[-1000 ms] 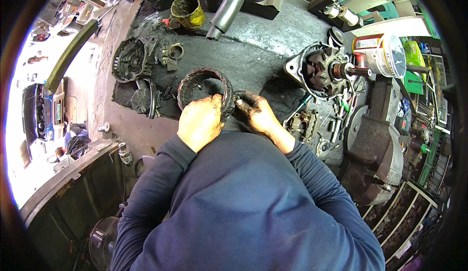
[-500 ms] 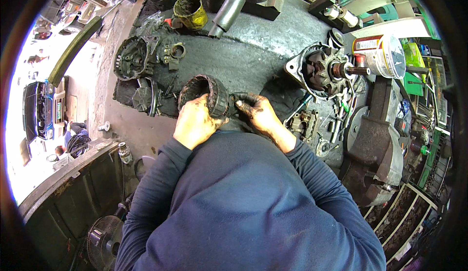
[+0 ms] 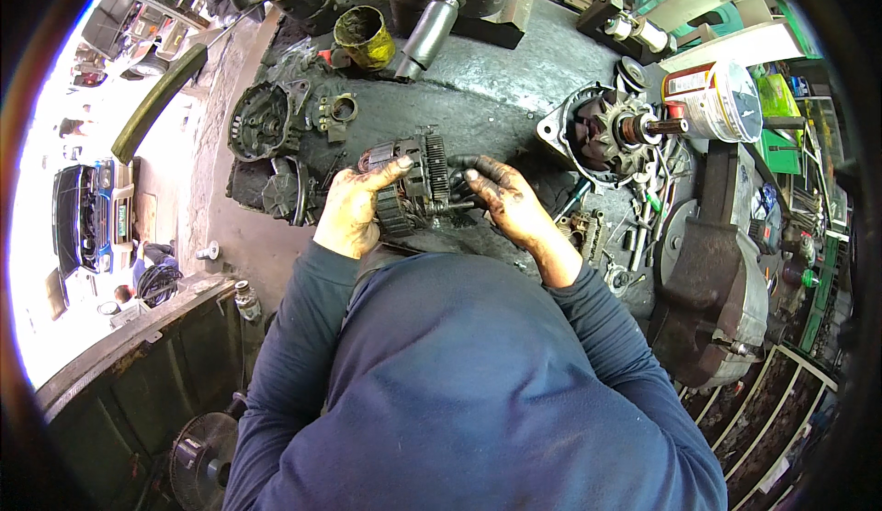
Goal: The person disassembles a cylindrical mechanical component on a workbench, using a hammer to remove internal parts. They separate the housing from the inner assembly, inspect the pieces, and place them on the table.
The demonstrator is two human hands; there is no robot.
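My left hand (image 3: 353,208) is closed around a dark ring-shaped alternator stator (image 3: 430,166), its thumb lying across the top. The stator is held tilted just over the near edge of the bench, its ribbed outer side showing. Close to the stator's right side is my right hand (image 3: 505,200), with blackened fingers curled together; whatever they pinch is too dark to make out. To the right, a finned alternator rotor (image 3: 602,130) with a shaft sits in its metal housing (image 3: 553,130). Greasy housing parts (image 3: 257,123) lie to the left.
A yellow-stained can (image 3: 366,40) and a silver cylinder (image 3: 432,38) stand at the back of the dark bench (image 3: 478,97). At the right are a white bucket (image 3: 726,102), scattered wrenches (image 3: 640,226) and a bulky grey machine (image 3: 703,290). A fan (image 3: 202,456) stands lower left.
The stator has been turned, so its open end no longer faces up and its ribbed side shows. My left hand has shifted its grip, and my right hand has moved slightly right.
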